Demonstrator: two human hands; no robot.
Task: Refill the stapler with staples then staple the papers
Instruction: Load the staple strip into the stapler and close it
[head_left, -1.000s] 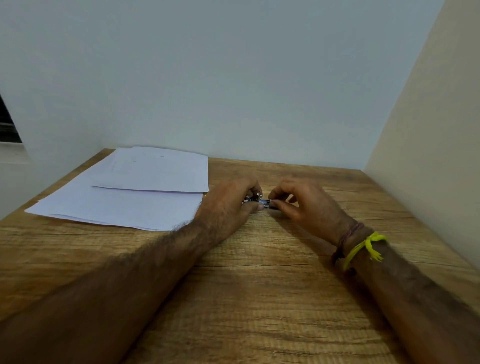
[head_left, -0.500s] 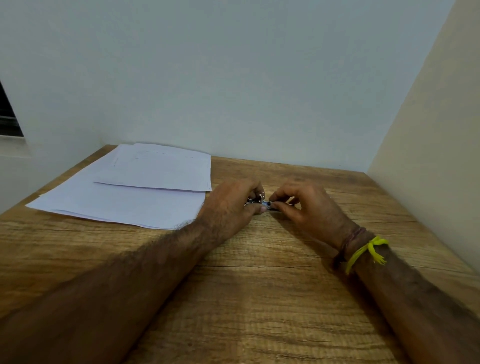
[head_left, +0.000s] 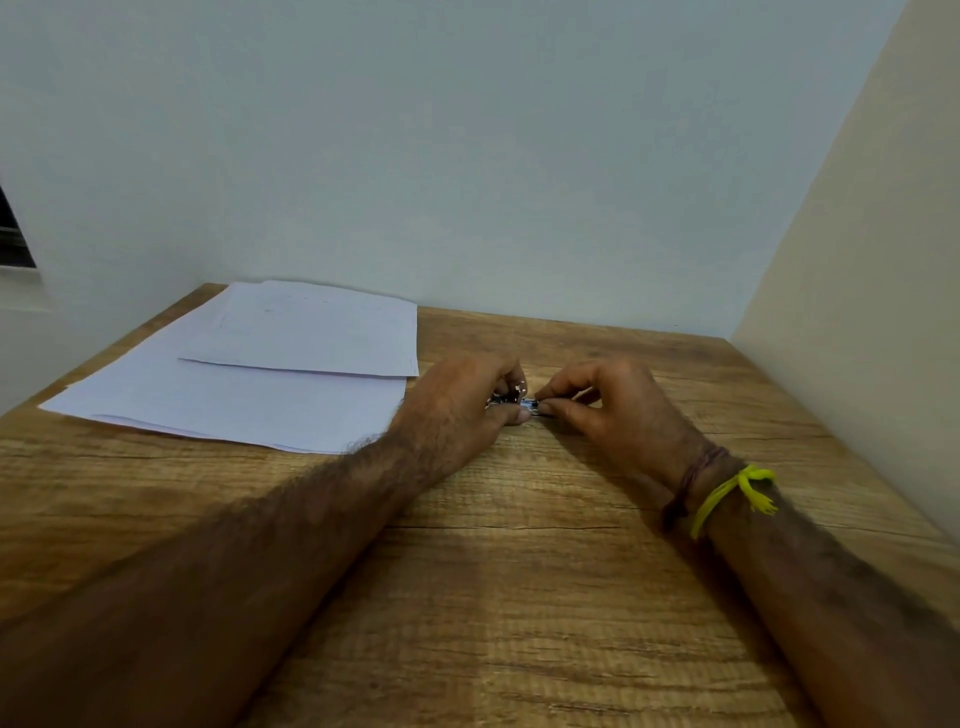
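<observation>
Little change vs a sec ago: left hand (head_left: 457, 410) & right hand (head_left: 618, 410) still curled on the small stapler (head_left: 522, 404) mid-surface, right of the papers (head_left: 244, 374) at far-left corner, so refill prob. unfinished, stapling not begun.

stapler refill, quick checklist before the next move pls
1. Stapler held at both ends: ok, left hand and right hand both pinch it.
2. Stapler low over the wooden table: ok.
3. Staples seated in the tray: cannot tell, fingers hide it.
4. Stapler closed again: cannot tell, too small and covered.
5. Papers within reach to the left hand's side: ok.
6. Papers squared for stapling: not ok, the top sheet lies offset on the lower ones.
</observation>
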